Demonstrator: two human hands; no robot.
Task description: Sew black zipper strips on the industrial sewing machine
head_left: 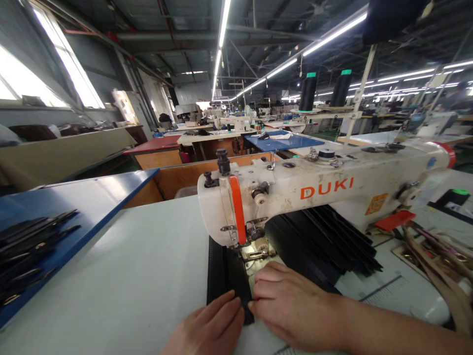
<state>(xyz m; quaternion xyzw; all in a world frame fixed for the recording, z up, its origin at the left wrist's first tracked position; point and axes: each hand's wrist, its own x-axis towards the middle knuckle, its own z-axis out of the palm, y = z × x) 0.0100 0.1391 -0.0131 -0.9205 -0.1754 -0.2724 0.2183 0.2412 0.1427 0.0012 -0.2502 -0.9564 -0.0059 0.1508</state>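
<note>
Fingers of both hands (left (209,328), right (291,308)) press flat on black strip (225,276), gripping nothing.

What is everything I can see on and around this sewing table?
sewing machine: one, white with orange lettering, on the table
black strip: one, black, under the machine's foot
stack of black pieces: one pile, black, behind the needle under the machine arm
thread cones: two, dark with green tops, on a stand behind the machine
table: one, pale grey, in front
blue shelf: one, blue, left, holding dark pieces
left hand: one, flat on the strip
right hand: one, flat beside the needle
</note>
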